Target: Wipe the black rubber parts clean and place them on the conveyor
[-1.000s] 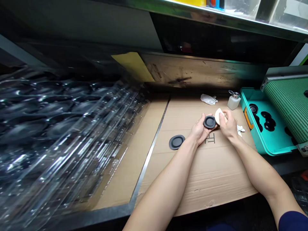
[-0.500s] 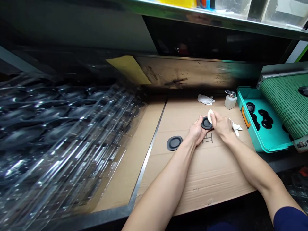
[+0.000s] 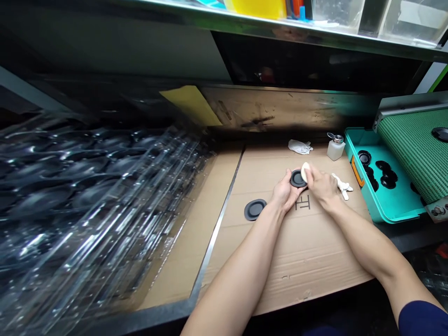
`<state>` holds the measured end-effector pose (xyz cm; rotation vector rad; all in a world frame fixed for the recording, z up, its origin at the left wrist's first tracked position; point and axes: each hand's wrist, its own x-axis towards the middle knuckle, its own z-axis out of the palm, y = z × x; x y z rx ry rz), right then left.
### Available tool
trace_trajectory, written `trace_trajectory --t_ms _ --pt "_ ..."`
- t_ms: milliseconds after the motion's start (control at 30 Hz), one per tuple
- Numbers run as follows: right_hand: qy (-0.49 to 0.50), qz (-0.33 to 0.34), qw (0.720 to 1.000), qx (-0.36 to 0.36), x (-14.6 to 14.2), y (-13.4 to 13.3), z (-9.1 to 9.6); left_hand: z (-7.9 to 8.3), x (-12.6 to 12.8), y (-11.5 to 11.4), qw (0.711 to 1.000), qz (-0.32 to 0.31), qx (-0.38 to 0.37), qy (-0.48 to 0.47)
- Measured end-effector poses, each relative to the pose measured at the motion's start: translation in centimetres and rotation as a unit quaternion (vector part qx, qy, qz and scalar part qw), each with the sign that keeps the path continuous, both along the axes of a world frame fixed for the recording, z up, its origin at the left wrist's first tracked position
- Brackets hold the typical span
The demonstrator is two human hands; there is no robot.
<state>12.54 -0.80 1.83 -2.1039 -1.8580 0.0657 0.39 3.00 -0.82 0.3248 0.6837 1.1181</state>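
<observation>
In the left hand [image 3: 285, 193], a black disc [image 3: 297, 178] touches right hand's [image 3: 324, 186] cloth [image 3: 304, 172].

This is a small-parts production workshop: cardboard [image 3: 297, 261] covers the workbench, stacked clear plastic trays [image 3: 87, 196] fill its left side, and a teal bin [image 3: 395, 205] of black rubber discs [image 3: 388, 181] sits beside a green mat [image 3: 416, 149], under a steel shelf [image 3: 280, 25].
</observation>
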Motion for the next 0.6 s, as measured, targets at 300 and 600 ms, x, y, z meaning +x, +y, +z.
trace_trajectory --t_ms 300,600 --pt "0.081 -0.050 0.994 0.051 2.8 0.5 -0.6 1.9 -2.3 -0.8 0.994 -0.037 0.026 -0.096" --pt "0.050 0.015 0.999 -0.002 2.8 0.4 -0.9 2.9 -2.5 -1.3 0.991 -0.063 0.054 -0.102"
